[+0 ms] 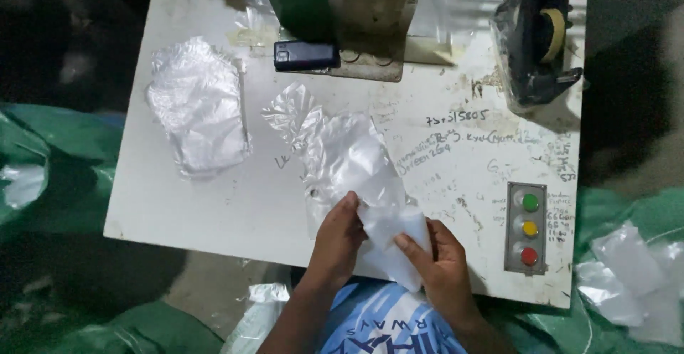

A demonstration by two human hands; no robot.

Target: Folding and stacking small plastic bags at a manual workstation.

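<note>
Both my hands hold a white folded item (395,236) that sits partly inside a clear plastic bag (345,158) at the near edge of a white worktable (214,211). My left hand (338,240) pinches the bag's edge beside the item. My right hand (442,265) grips the white item from the right, thumb on top. The bag's open end lies crumpled toward the table's middle.
A stack of clear plastic bags (199,108) lies at the left of the table. A small black device (306,56) rests near the far edge, a tape dispenser (534,40) at the far right. A grey panel with green, yellow and red buttons (527,227) sits at the right. Green sacks (43,154) surround the table.
</note>
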